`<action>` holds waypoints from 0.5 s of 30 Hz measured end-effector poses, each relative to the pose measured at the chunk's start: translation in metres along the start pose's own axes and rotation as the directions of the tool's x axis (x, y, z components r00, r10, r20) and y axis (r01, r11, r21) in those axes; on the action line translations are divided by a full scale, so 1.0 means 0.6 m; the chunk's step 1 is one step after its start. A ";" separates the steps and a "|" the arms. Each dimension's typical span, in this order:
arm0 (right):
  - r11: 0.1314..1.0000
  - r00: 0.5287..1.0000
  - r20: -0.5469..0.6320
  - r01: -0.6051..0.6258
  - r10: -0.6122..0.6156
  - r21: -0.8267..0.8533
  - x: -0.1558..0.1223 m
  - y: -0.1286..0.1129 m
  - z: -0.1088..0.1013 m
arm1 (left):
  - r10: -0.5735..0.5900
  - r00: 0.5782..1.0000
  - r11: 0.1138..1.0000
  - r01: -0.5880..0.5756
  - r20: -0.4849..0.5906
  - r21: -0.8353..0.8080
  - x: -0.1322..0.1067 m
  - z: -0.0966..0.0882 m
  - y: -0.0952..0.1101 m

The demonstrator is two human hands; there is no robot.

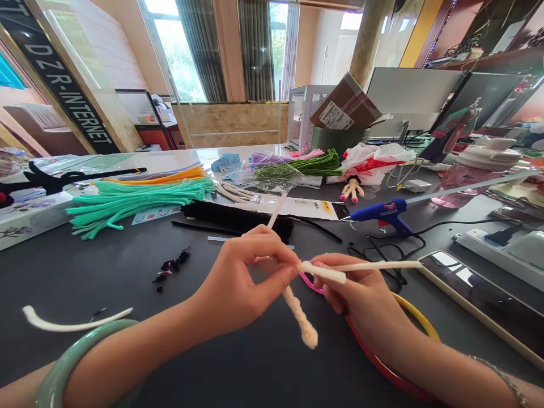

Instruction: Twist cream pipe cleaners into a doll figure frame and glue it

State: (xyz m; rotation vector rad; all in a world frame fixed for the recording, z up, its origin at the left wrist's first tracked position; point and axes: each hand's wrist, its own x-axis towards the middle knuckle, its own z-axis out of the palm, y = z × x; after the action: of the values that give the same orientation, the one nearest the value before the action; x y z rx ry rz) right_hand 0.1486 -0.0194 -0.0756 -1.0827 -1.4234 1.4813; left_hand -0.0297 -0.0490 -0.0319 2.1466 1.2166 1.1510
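Note:
My left hand (pixel 242 277) and my right hand (pixel 361 294) meet over the dark table (pixel 127 272), both pinching a cream pipe cleaner. A twisted, coiled length (pixel 302 320) of it hangs down between the hands. One free strand (pixel 276 211) rises up and away from my left fingers. Another strand (pixel 374 265) runs right from my right fingers. A jade bangle (pixel 63 365) is on my left wrist. Red and yellow hoops (pixel 408 314) lie under my right forearm.
Teal pipe cleaners (pixel 140 201) and black ones (pixel 238 218) lie ahead, green ones (pixel 318 164) further back. A blue glue gun (pixel 378 212) with its cord sits to the right, beside a phone (pixel 480 292) and a power strip (pixel 501 246). A cream offcut (pixel 72 323) lies at left.

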 end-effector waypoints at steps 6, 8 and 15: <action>0.942 0.968 -0.019 0.239 -0.250 -0.234 -0.017 0.005 0.022 | -0.143 0.971 0.988 0.127 -0.193 -0.090 -0.002 0.012 -0.008; 0.837 0.914 0.041 0.386 -0.403 -0.387 -0.022 0.003 0.023 | -0.114 0.972 0.993 0.119 -0.204 0.013 -0.001 0.013 -0.009; 0.328 0.649 0.295 0.661 -0.701 -0.675 -0.038 -0.017 0.004 | 0.268 0.962 0.819 -0.199 -0.051 0.538 -0.006 0.011 -0.013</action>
State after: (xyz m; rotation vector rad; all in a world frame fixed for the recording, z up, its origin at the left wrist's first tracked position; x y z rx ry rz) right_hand 0.1533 -0.0412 -0.0641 -0.7236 -2.1687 0.1856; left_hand -0.0291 -0.0475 -0.0426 2.7353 1.4956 1.1585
